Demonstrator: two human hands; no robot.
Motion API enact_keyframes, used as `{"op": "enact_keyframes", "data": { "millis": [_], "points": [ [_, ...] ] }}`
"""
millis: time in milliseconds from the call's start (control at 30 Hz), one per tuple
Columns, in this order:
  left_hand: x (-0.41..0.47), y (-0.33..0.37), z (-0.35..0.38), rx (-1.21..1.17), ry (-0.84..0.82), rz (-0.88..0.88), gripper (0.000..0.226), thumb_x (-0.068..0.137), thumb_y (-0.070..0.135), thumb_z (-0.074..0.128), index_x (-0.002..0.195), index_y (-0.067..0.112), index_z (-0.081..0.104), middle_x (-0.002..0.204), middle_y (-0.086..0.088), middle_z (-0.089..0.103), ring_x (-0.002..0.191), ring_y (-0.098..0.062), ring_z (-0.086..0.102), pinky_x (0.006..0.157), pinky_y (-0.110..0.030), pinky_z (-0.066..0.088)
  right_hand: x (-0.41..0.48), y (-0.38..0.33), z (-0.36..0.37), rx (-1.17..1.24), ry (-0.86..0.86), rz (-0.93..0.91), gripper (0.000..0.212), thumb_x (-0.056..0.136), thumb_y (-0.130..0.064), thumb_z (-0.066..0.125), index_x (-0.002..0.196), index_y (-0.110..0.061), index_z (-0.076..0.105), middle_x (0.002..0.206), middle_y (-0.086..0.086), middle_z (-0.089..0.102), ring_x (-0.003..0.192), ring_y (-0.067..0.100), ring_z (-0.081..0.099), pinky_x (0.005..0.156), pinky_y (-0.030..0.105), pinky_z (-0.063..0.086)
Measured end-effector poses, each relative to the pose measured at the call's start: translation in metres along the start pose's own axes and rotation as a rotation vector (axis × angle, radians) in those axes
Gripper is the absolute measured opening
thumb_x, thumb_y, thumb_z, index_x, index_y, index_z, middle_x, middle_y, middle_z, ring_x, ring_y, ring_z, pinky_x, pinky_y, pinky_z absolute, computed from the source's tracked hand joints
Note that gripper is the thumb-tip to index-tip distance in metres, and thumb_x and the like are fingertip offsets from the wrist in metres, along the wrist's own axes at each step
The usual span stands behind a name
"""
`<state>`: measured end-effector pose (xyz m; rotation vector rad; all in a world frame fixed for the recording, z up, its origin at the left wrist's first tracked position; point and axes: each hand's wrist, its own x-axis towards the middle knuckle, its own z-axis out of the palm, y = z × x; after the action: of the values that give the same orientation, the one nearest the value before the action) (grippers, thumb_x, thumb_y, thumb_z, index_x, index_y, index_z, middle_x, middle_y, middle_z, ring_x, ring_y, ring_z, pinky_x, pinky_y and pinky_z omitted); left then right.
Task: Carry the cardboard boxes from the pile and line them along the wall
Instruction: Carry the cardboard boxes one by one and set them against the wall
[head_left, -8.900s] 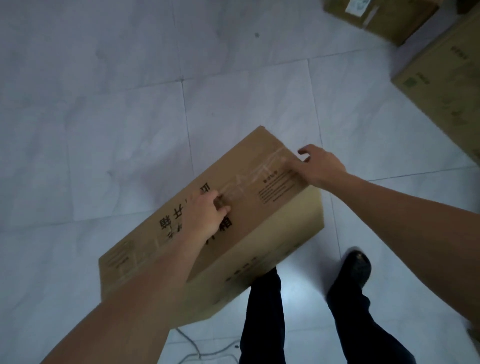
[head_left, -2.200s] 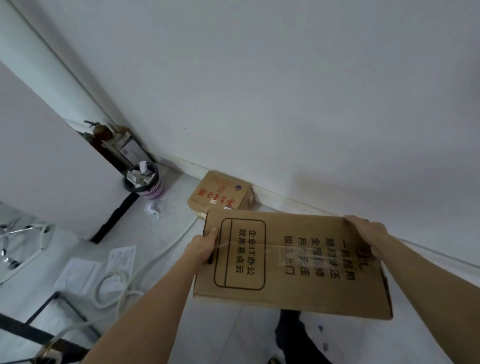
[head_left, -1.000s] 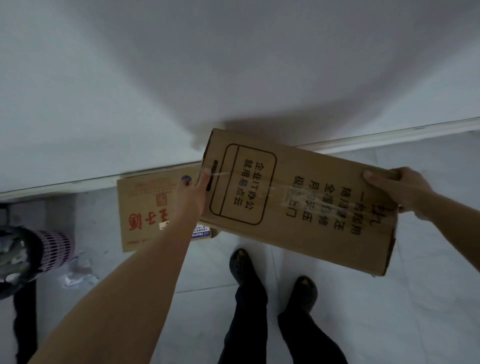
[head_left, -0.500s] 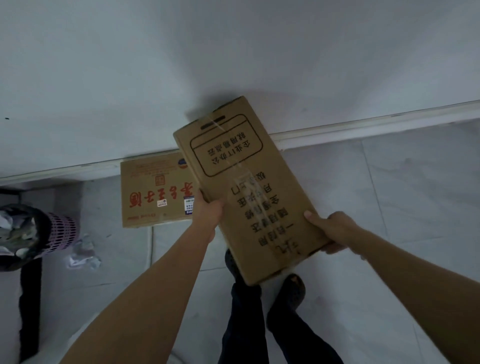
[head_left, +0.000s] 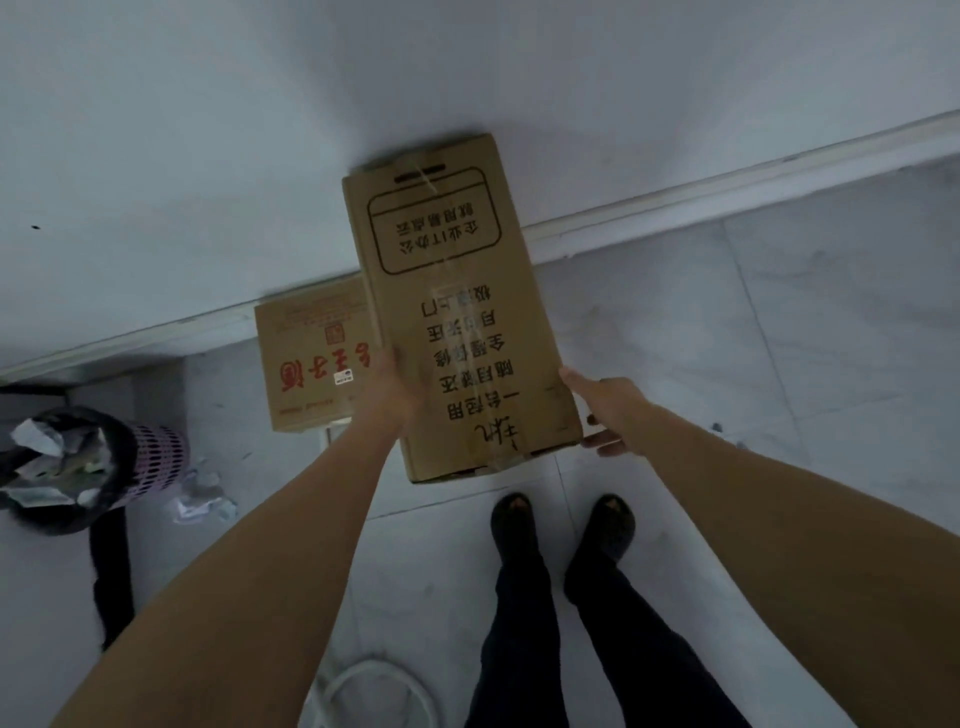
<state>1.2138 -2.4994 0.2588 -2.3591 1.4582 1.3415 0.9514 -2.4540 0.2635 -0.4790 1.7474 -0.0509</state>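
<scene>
Cardboard box (head_left: 457, 312) held lengthwise toward wall (head_left: 208, 130); left edge gripped by left hand (head_left: 387, 395), near right corner by right hand (head_left: 605, 410).

I swung the long box (head_left: 457, 312) round from crosswise to end-on toward the wall (head_left: 208, 156), beside the red-lettered box (head_left: 311, 358). My left hand (head_left: 387, 395) and right hand (head_left: 605, 410) shifted from its short ends to its long sides.
</scene>
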Motion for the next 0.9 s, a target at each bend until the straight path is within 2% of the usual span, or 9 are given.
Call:
{"op": "enact_keyframes", "data": {
  "millis": [67, 167, 233, 300, 433, 500, 600, 767, 900],
  "points": [
    [-0.023, 0.006, -0.001, 0.179, -0.008, 0.068, 0.043, 0.090, 0.019, 0.052, 0.133, 0.011, 0.047, 0.125, -0.013, 0.059, 0.105, -0.032, 0.060, 0.088, -0.044, 0.054, -0.021, -0.002, -0.022, 0.003, 0.058, -0.035, 0.085, 0.088, -0.068, 0.052, 0.147, -0.008, 0.041, 0.122, 0.011, 0.060, 0.086, 0.025, 0.069, 0.077, 0.037, 0.056],
    [-0.070, 0.026, -0.002, 0.252, -0.041, 0.141, 0.020, 0.089, 0.017, 0.049, 0.103, 0.007, 0.059, 0.101, -0.010, 0.063, 0.088, -0.029, 0.058, 0.070, -0.033, 0.048, -0.062, 0.007, -0.052, 0.067, 0.137, -0.080, 0.074, 0.091, -0.057, 0.059, 0.143, -0.004, 0.046, 0.115, 0.012, 0.062, 0.084, 0.023, 0.069, 0.077, 0.037, 0.056],
    [-0.108, 0.046, 0.005, 0.228, -0.140, 0.166, 0.020, 0.089, 0.014, 0.052, 0.069, 0.010, 0.051, 0.068, -0.005, 0.053, 0.066, -0.022, 0.049, 0.054, -0.026, 0.036, -0.096, 0.029, -0.074, 0.082, 0.178, -0.085, 0.062, 0.092, -0.047, 0.064, 0.133, -0.002, 0.054, 0.108, 0.012, 0.064, 0.078, 0.023, 0.068, 0.071, 0.035, 0.055],
    [-0.139, 0.066, 0.016, 0.256, -0.226, 0.221, 0.034, 0.088, 0.011, 0.054, 0.058, 0.014, 0.038, 0.056, -0.001, 0.039, 0.054, -0.018, 0.039, 0.050, -0.026, 0.028, -0.122, 0.059, -0.094, 0.058, 0.213, -0.072, 0.052, 0.091, -0.040, 0.067, 0.125, -0.001, 0.059, 0.105, 0.013, 0.065, 0.079, 0.025, 0.068, 0.072, 0.036, 0.056],
    [-0.184, 0.119, 0.049, 0.384, -0.354, 0.325, 0.012, 0.092, 0.018, 0.056, 0.082, 0.013, 0.060, 0.085, -0.008, 0.056, 0.078, -0.021, 0.053, 0.073, -0.030, 0.043, -0.160, 0.123, -0.138, -0.059, 0.265, -0.040, 0.051, 0.091, -0.039, 0.068, 0.125, -0.002, 0.060, 0.106, 0.017, 0.069, 0.090, 0.029, 0.071, 0.078, 0.041, 0.058],
    [-0.200, 0.151, 0.071, 0.472, -0.385, 0.386, 0.028, 0.094, 0.020, 0.056, 0.115, 0.005, 0.063, 0.112, -0.012, 0.062, 0.103, -0.028, 0.058, 0.090, -0.033, 0.046, -0.175, 0.157, -0.163, -0.078, 0.295, -0.011, 0.054, 0.090, -0.040, 0.068, 0.129, -0.005, 0.058, 0.109, 0.017, 0.069, 0.092, 0.032, 0.071, 0.080, 0.041, 0.060],
    [-0.231, 0.213, 0.103, 0.621, -0.391, 0.475, 0.044, 0.091, 0.025, 0.062, 0.131, 0.006, 0.056, 0.136, -0.014, 0.056, 0.122, -0.030, 0.053, 0.100, -0.034, 0.042, -0.194, 0.211, -0.209, -0.028, 0.352, 0.024, 0.053, 0.090, -0.041, 0.068, 0.124, -0.001, 0.061, 0.109, 0.017, 0.070, 0.093, 0.032, 0.071, 0.082, 0.042, 0.059],
    [-0.297, 0.330, 0.178, 0.779, -0.368, 0.640, 0.052, 0.086, 0.031, 0.072, 0.130, 0.009, 0.057, 0.136, -0.012, 0.056, 0.123, -0.028, 0.054, 0.100, -0.032, 0.041, -0.225, 0.306, -0.303, 0.086, 0.456, 0.046, 0.045, 0.089, -0.038, 0.069, 0.118, -0.003, 0.064, 0.103, 0.015, 0.071, 0.094, 0.028, 0.070, 0.082, 0.039, 0.055],
    [-0.374, 0.421, 0.271, 0.768, -0.383, 0.801, 0.049, 0.086, 0.030, 0.072, 0.129, 0.009, 0.058, 0.133, -0.014, 0.057, 0.120, -0.030, 0.055, 0.101, -0.034, 0.043, -0.261, 0.390, -0.393, 0.166, 0.580, 0.061, 0.048, 0.089, -0.040, 0.068, 0.125, -0.009, 0.062, 0.115, 0.011, 0.067, 0.101, 0.027, 0.067, 0.087, 0.037, 0.054]
  ]
}}
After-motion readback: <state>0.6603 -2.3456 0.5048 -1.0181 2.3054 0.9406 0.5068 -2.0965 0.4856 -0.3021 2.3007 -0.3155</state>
